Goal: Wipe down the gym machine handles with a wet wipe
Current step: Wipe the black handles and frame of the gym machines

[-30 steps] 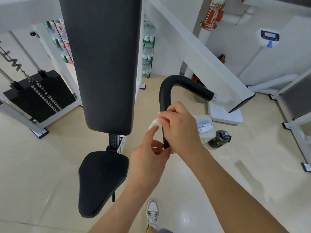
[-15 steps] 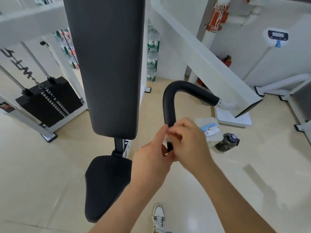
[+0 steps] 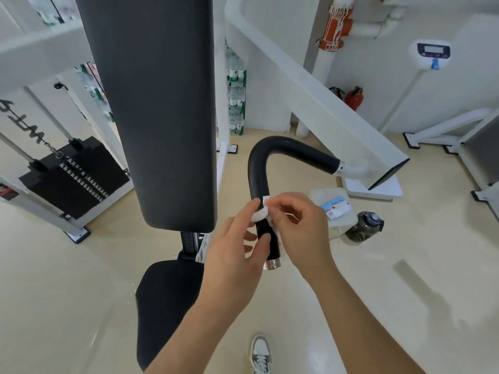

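A curved black machine handle (image 3: 272, 152) bends down from a white arm, ending in a metal cap (image 3: 272, 264). A small white wet wipe (image 3: 261, 213) is wrapped against the handle's lower straight part. My left hand (image 3: 235, 252) pinches the wipe from the left with thumb and fingers. From the right, my right hand (image 3: 299, 228) holds the wipe's other end against the handle. Both hands sit just above the metal cap.
A tall black back pad (image 3: 154, 103) and black seat (image 3: 164, 300) stand left of the handle. A weight stack (image 3: 73, 176) is at far left. On the floor lie a wipes pack (image 3: 336, 206) and a dark bottle (image 3: 363, 225). My shoe (image 3: 260, 352) is below.
Both hands have loosened around the handle; the fingers have spread, and the white wipe and the metal end cap show again. The view shifted slightly.
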Motion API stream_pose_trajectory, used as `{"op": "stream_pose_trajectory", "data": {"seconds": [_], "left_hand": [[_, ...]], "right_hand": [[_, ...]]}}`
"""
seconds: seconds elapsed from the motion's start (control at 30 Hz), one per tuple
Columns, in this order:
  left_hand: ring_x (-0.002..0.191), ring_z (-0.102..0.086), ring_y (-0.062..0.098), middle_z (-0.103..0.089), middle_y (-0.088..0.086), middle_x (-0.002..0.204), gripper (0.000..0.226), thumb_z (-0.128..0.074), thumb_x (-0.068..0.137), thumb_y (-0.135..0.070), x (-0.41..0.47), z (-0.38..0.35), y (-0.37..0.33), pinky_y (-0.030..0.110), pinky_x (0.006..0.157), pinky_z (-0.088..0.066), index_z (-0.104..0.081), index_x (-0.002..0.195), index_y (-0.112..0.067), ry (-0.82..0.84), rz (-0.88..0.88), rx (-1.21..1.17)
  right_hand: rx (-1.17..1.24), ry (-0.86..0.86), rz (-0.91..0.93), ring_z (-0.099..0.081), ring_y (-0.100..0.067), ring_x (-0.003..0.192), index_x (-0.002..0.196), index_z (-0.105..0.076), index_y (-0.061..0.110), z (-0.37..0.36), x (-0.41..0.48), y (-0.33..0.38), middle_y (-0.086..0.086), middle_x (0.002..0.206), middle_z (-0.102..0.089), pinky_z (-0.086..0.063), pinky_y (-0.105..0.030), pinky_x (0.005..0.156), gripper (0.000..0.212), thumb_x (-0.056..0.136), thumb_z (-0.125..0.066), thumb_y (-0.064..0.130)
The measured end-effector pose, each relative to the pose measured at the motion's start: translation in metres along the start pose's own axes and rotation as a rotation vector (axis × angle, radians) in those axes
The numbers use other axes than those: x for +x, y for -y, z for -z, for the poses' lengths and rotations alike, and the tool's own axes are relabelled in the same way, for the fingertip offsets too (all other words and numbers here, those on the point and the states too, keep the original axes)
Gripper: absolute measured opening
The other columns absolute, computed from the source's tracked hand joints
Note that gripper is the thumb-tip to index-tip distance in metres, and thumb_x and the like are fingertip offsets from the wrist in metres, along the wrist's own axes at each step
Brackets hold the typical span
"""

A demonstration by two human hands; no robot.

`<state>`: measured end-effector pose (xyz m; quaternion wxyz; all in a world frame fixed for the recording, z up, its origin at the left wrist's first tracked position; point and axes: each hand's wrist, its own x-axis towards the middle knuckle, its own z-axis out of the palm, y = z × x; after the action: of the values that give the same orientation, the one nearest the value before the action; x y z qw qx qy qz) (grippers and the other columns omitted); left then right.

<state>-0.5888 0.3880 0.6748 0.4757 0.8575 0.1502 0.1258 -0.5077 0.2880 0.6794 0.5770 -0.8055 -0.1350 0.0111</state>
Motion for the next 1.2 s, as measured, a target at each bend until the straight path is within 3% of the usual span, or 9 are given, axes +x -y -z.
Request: {"op": "stream_pose_trajectory", "data": {"seconds": [0.13,0.23,0.33,0.47,0.6,0.77,0.87,0.93,1.2], "left_hand": [[0.091,-0.059,-0.001,-0.054,-0.022,0.102,0.042,-0.06,0.09,-0.027,0.004,-0.002,-0.001,0.009,0.073,-0.05,-0.05,0.13,-0.036,-0.04,-0.017,0.006],[0.094,-0.058,-0.001,-0.048,-0.029,0.104,0.043,-0.062,0.089,-0.024,0.003,-0.003,-0.003,0.01,0.074,-0.05,-0.05,0.127,-0.039,-0.09,-0.029,0.0],[0.097,-0.052,0.001,-0.046,-0.022,0.105,0.035,-0.066,0.086,-0.021,0.001,0.001,-0.005,0.014,0.077,-0.048,-0.058,0.119,-0.031,-0.232,-0.139,0.1],[0.09,-0.051,0.0,-0.05,-0.015,0.1,0.023,-0.066,0.085,-0.016,0.005,-0.001,-0.002,0.012,0.077,-0.046,-0.068,0.107,-0.022,-0.324,-0.143,0.161],[0.093,-0.055,0.002,-0.053,-0.018,0.102,0.026,-0.061,0.088,-0.014,0.011,-0.009,-0.011,0.012,0.078,-0.048,-0.065,0.112,-0.024,-0.257,-0.112,0.036],[0.089,-0.06,0.003,-0.058,-0.018,0.097,0.017,-0.067,0.086,-0.029,0.017,-0.015,-0.016,0.019,0.076,-0.053,-0.06,0.1,-0.035,-0.247,0.048,-0.164],[0.083,-0.058,0.0,-0.058,-0.019,0.089,0.023,-0.073,0.08,-0.032,0.032,-0.014,-0.02,0.015,0.072,-0.049,-0.057,0.094,-0.039,-0.305,0.086,-0.099],[0.079,-0.057,0.0,-0.058,-0.018,0.084,0.022,-0.074,0.079,-0.03,0.046,-0.013,-0.024,0.011,0.069,-0.047,-0.059,0.094,-0.037,-0.354,0.05,-0.043],[0.077,-0.054,-0.005,-0.056,-0.009,0.079,0.008,-0.076,0.078,-0.011,0.039,-0.026,-0.017,0.002,0.064,-0.04,-0.076,0.086,-0.014,-0.399,-0.133,0.108]], "right_hand": [[0.079,0.021,-0.016,-0.065,-0.008,0.087,0.086,-0.07,0.017,0.005,0.002,-0.008,0.007,0.089,-0.069,-0.051,-0.017,0.076,0.02,0.086,-0.063,-0.001],[-0.033,-0.027,0.106,-0.063,-0.006,0.085,0.087,-0.07,0.013,0.001,0.018,-0.004,0.005,0.089,-0.068,-0.049,-0.014,0.074,0.017,0.084,-0.061,-0.001],[-0.179,-0.025,0.29,-0.06,-0.006,0.081,0.091,-0.071,0.009,0.002,-0.005,-0.007,0.002,0.089,-0.066,-0.049,-0.013,0.072,0.013,0.088,-0.06,0.012],[-0.3,0.026,0.483,-0.064,-0.013,0.078,0.093,-0.073,0.004,-0.006,0.005,-0.001,-0.006,0.088,-0.069,-0.052,-0.019,0.075,0.03,0.089,-0.054,0.028],[-0.136,0.037,0.307,-0.064,-0.008,0.082,0.095,-0.072,0.011,-0.004,0.008,0.005,0.002,0.091,-0.07,-0.054,-0.018,0.076,0.014,0.086,-0.063,0.014],[0.141,0.201,0.021,-0.065,-0.008,0.096,0.109,-0.065,0.03,0.014,-0.003,0.007,0.014,0.096,-0.069,-0.055,-0.022,0.082,0.037,0.088,-0.061,0.001],[0.267,0.072,-0.095,-0.067,-0.012,0.09,0.099,-0.068,0.029,0.013,0.002,0.005,0.009,0.089,-0.069,-0.056,-0.027,0.08,0.037,0.086,-0.061,-0.005],[0.256,-0.007,-0.11,-0.066,-0.012,0.089,0.093,-0.07,0.027,0.017,0.003,0.004,0.007,0.087,-0.07,-0.055,-0.026,0.079,0.032,0.085,-0.062,-0.003],[0.118,0.115,-0.092,-0.066,-0.008,0.079,0.086,-0.067,0.029,0.017,-0.005,-0.011,0.013,0.083,-0.067,-0.052,-0.017,0.069,0.022,0.084,-0.069,0.007]]}}
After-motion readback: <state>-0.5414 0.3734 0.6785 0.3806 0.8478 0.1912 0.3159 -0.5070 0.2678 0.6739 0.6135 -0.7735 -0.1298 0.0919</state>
